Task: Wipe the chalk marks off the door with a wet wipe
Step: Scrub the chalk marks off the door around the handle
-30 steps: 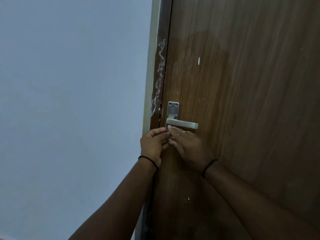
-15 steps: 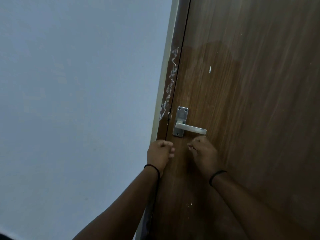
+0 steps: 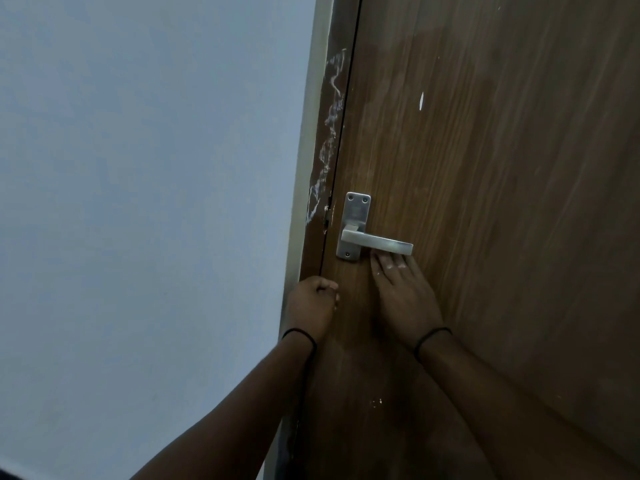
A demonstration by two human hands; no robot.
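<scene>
The brown wooden door (image 3: pixel 502 168) fills the right side, with a damp, darker patch across its upper part. White chalk scribbles (image 3: pixel 330 133) run down the dark frame strip beside the door edge. A small white fleck (image 3: pixel 421 100) sits on the door face, and tiny white specks (image 3: pixel 376 402) lie lower down. My left hand (image 3: pixel 311 306) is a closed fist at the door edge, below the scribbles. No wet wipe can be made out in it. My right hand (image 3: pixel 403 296) lies flat on the door, its fingertips touching the underside of the lever.
A silver lever handle (image 3: pixel 375 242) on its metal plate (image 3: pixel 355 225) sticks out from the door just above my right hand. A plain pale wall (image 3: pixel 138 202) takes up the left half. Both wrists wear thin black bands.
A second ago both hands were joined just under the handle. They have separated. The left has closed into a fist, and the right has opened its fingers up to the lever.
</scene>
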